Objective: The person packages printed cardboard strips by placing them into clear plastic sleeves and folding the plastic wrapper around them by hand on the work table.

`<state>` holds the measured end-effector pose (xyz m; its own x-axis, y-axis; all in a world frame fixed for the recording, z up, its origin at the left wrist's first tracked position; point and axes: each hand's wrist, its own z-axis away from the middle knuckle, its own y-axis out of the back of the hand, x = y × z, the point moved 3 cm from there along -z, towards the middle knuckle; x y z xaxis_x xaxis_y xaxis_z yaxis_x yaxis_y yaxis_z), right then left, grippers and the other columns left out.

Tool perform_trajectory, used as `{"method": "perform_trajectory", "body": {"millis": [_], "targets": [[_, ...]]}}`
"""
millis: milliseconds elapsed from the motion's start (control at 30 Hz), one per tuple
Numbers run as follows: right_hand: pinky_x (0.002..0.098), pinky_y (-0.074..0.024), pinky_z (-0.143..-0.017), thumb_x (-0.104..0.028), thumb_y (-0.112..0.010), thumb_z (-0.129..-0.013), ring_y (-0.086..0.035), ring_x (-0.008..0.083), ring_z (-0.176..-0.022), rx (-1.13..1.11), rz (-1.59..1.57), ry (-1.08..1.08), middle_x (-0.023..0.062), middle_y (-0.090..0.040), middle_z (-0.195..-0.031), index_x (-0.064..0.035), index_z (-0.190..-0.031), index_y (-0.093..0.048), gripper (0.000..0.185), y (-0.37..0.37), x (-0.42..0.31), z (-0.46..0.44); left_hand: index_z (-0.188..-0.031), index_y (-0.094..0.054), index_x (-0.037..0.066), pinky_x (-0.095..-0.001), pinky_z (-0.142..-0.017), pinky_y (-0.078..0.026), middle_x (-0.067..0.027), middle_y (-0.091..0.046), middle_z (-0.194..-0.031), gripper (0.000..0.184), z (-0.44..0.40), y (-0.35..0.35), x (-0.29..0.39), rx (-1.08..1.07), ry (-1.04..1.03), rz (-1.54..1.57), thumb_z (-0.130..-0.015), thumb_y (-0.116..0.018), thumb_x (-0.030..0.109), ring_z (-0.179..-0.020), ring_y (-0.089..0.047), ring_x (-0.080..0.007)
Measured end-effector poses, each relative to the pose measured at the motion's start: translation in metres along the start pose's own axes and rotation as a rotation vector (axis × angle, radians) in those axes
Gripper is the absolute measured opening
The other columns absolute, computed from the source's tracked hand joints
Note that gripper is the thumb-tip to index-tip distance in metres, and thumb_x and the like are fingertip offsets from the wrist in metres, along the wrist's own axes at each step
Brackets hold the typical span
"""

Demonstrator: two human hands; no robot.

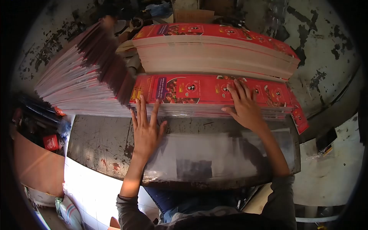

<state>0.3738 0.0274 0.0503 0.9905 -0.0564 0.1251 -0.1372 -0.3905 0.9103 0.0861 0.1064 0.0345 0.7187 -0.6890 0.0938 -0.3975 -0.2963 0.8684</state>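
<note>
My left hand (pixel 145 128) has its fingers spread, with the fingertips on the front left edge of a low stack of red printed sheets (pixel 211 91). Toward the right end of the same stack, my right hand (pixel 245 107) rests with its fingers spread over the top sheet. Neither hand holds anything. Behind lies a taller stack of red printed sheets (pixel 214 51). Clear plastic sheets (pixel 199 157) lie on the dark worktable (pixel 99 142) between my forearms. A large fanned pile of filled clear sleeves (pixel 76 84) leans at the left.
A red printed piece (pixel 299 119) sticks out at the right end of the low stack. At the left are a small red box (pixel 50 142) and a brown panel (pixel 38 165). Blue plastic (pixel 159 9) and a tape roll (pixel 136 23) lie at the back.
</note>
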Motion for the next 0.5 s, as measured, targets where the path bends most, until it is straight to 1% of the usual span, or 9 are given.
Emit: {"method": "perform_trajectory", "body": {"millis": [33,167,233,267,333,400,433,467,500], "targets": [[0.0649,-0.0243,-0.098,-0.057,-0.051,-0.081,-0.023,0.0364,-0.132,-0.013,-0.03,-0.005,0.0204,-0.025,-0.142,-0.0049,-0.135,-0.032,0.077,-0.002,-0.002,-0.002,-0.142,-0.026,0.018,-0.0546,-0.108,-0.013,-0.0218,-0.01,-0.148,0.073,0.005,0.0,-0.001,0.064,0.054,0.043,-0.08,-0.063,0.028,-0.137,-0.011,-0.0386],[0.0627,-0.0257,-0.099,-0.058,-0.05,-0.082,-0.023,0.0374,-0.131,0.011,-0.003,0.025,0.0208,-0.026,-0.141,-0.0048,-0.136,-0.032,0.078,-0.006,-0.001,-0.007,-0.143,-0.023,0.02,-0.0585,-0.107,-0.012,-0.0222,-0.004,-0.149,0.079,0.011,-0.008,-0.002,-0.05,0.059,-0.024,-0.078,-0.066,0.029,-0.138,-0.006,-0.0396],[0.056,-0.0281,-0.101,-0.054,-0.053,-0.082,-0.03,0.0371,-0.129,0.037,-0.111,0.195,0.0199,-0.027,-0.141,-0.0049,-0.134,-0.036,0.074,0.004,0.001,-0.01,-0.143,-0.024,0.021,-0.0612,-0.106,-0.012,-0.0206,-0.005,-0.149,0.079,0.01,-0.005,0.0,-0.031,0.051,-0.017,-0.077,-0.067,0.028,-0.138,-0.007,-0.0388],[0.056,-0.0281,-0.101,-0.054,-0.053,-0.082,-0.03,0.0371,-0.129,0.039,-0.107,0.192,0.0199,-0.027,-0.141,-0.0049,-0.134,-0.036,0.074,0.016,0.002,-0.016,-0.142,-0.025,0.021,-0.0624,-0.105,-0.011,-0.0193,-0.007,-0.149,0.077,0.009,-0.005,0.0,-0.031,0.071,-0.041,-0.077,-0.067,0.028,-0.138,-0.008,-0.0384],[0.049,-0.0298,-0.103,-0.048,-0.058,-0.082,-0.035,0.0373,-0.125,0.042,-0.54,0.063,0.0183,-0.03,-0.14,-0.0048,-0.131,-0.04,0.067,0.045,0.01,-0.04,-0.142,-0.027,0.022,-0.0637,-0.105,-0.011,-0.0179,-0.009,-0.149,0.076,0.008,-0.006,0.0,-0.033,0.09,-0.064,-0.077,-0.067,0.027,-0.138,-0.009,-0.0379],[0.0456,-0.0314,-0.103,-0.041,-0.062,-0.082,-0.039,0.0361,-0.123,0.369,-0.333,0.123,0.0168,-0.034,-0.138,-0.005,-0.128,-0.044,0.061,0.071,0.021,-0.067,-0.141,-0.028,0.025,-0.067,-0.102,-0.01,-0.0164,-0.011,-0.149,0.068,0.008,-0.005,-0.002,-0.053,0.103,-0.06,-0.082,-0.061,0.033,-0.137,-0.012,-0.0381],[0.0454,-0.0319,-0.102,-0.04,-0.061,-0.083,-0.04,0.0353,-0.122,0.464,-0.21,0.152,0.0164,-0.038,-0.135,-0.005,-0.128,-0.044,0.06,0.081,0.026,-0.082,-0.141,-0.028,0.025,-0.067,-0.102,-0.01,-0.0164,-0.011,-0.149,0.068,0.009,-0.006,-0.004,-0.056,0.107,-0.067,-0.082,-0.061,0.033,-0.137,-0.012,-0.0381],[0.0452,-0.0325,-0.102,-0.04,-0.06,-0.084,-0.041,0.0345,-0.122,0.559,-0.087,0.178,0.016,-0.042,-0.133,-0.005,-0.127,-0.045,0.058,0.087,0.032,-0.097,-0.14,-0.029,0.025,-0.0664,-0.103,-0.011,-0.0152,-0.011,-0.149,0.069,0.009,-0.008,-0.004,-0.031,0.103,-0.06,-0.08,-0.064,0.029,-0.137,-0.011,-0.0372],[0.0452,-0.0325,-0.102,-0.04,-0.06,-0.084,-0.041,0.0345,-0.122,0.561,-0.095,0.179,0.016,-0.042,-0.133,-0.005,-0.127,-0.045,0.058,0.081,0.04,-0.112,-0.139,-0.03,0.025,-0.0657,-0.103,-0.011,-0.014,-0.012,-0.149,0.071,0.008,-0.008,-0.005,-0.008,0.097,-0.052,-0.078,-0.066,0.025,-0.138,-0.011,-0.0362]]}}
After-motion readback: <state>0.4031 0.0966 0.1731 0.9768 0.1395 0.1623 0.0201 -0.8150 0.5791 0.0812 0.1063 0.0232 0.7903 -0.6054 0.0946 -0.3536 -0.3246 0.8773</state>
